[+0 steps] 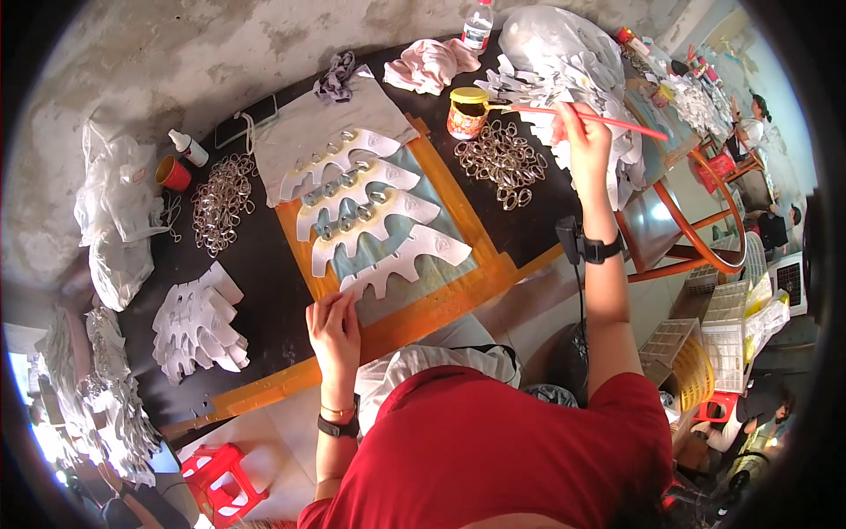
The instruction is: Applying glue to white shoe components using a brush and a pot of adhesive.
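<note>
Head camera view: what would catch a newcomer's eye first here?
Probably the orange board mid-table, with rows of white cut-out pieces fanned across it. The right hand holds a red brush at a yellow-lidded jar beside a pile of metal rings. The left hand rests on the board's near edge.

Before you, the board (458,295) lies along the tabletop's (264,256) near edge, four cut pieces (370,212) in rows on it. A ring pile (504,159) sits right of it, the jar (467,113) behind; another ring pile (220,198) lies left.
</note>
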Motion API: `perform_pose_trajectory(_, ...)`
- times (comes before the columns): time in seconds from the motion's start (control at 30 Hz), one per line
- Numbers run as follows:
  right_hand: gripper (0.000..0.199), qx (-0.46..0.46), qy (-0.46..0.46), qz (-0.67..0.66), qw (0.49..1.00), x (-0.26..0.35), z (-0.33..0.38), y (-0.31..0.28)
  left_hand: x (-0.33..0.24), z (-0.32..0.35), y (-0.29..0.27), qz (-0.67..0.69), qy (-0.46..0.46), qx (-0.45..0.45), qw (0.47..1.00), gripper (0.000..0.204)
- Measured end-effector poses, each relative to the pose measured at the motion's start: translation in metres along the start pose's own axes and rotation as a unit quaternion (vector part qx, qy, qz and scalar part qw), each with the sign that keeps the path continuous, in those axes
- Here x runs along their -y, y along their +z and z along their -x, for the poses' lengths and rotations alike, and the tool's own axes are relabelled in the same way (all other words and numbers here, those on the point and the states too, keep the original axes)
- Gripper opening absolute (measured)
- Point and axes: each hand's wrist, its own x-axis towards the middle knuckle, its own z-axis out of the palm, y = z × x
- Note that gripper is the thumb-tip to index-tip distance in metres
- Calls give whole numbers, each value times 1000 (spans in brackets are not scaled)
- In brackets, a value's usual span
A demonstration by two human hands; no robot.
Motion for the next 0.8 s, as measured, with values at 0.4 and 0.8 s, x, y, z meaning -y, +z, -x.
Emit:
perform_pose_trajectory(0.4,19,94,39,59,993,-70,-32,54,0,3,-1,-5,-10,3,1000,15)
perform_pose_trajectory(0.8,23,0,35,1,999,-58,-25,31,1,1,-2,-9,-6,13,1000,16)
